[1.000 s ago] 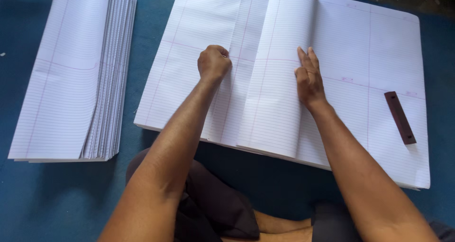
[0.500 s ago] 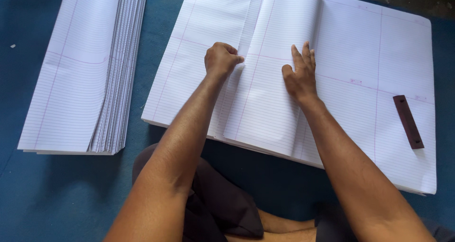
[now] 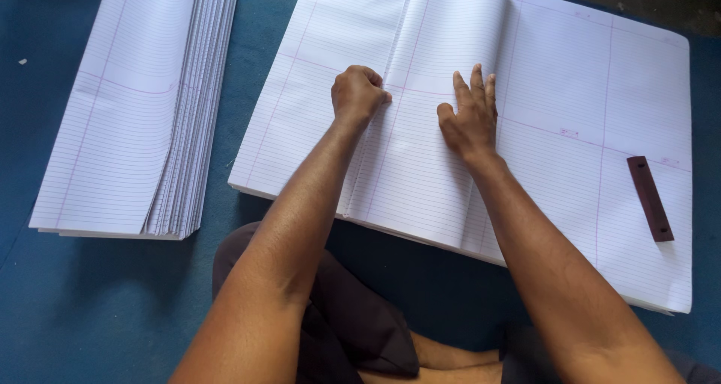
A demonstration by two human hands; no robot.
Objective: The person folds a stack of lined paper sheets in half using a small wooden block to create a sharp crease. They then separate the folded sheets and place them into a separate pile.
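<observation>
left fist [image 3: 359, 92] is closed and the right hand [image 3: 469, 117] is flat and open, both pressing the folded sheet [image 3: 420, 151]; uneven pressure could skew the crease.

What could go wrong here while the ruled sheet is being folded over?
The left hand is a fist on the fold while the right hand lies flat on the folded sheet; uneven pressure might skew the crease. The brown strip lies loose on the big sheets and could slip if they shift.
</observation>
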